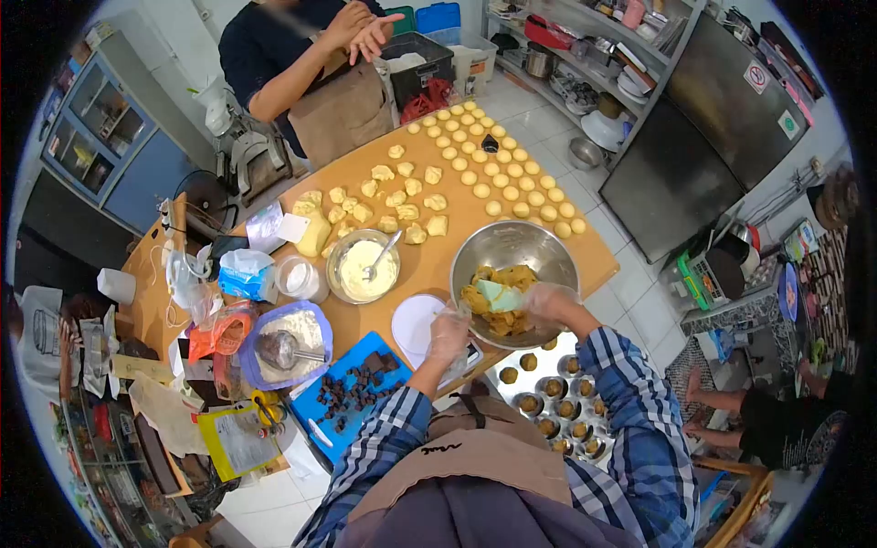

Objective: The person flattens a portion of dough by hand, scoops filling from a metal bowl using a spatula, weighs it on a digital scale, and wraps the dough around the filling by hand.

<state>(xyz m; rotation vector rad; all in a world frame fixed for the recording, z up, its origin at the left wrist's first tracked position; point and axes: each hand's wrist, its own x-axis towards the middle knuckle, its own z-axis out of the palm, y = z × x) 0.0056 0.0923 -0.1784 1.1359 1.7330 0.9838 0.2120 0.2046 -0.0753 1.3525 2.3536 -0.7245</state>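
Note:
A large steel mixing bowl (557,251) at the table's front edge holds a mound of yellow-brown dough-like filling (512,321). In my right hand (548,305), gloved in clear plastic, is a pale green dough scraper (499,296), its blade in the filling. My left hand (448,334), also gloved, grips the bowl's near-left rim; its fingertips are partly hidden. Close beside that hand is a round white scale plate (417,321). Below the bowl, a metal tray (501,387) bears several round brown filling balls (554,387), some in small tins.
Rows of pale dough balls (501,180) and rough dough lumps (382,173) cover the far side. A bowl of cream-coloured mixture (365,265), a flour tub (290,340) and chopped chocolate on a blue board (340,427) stand left. Another person (301,73) stands across the table.

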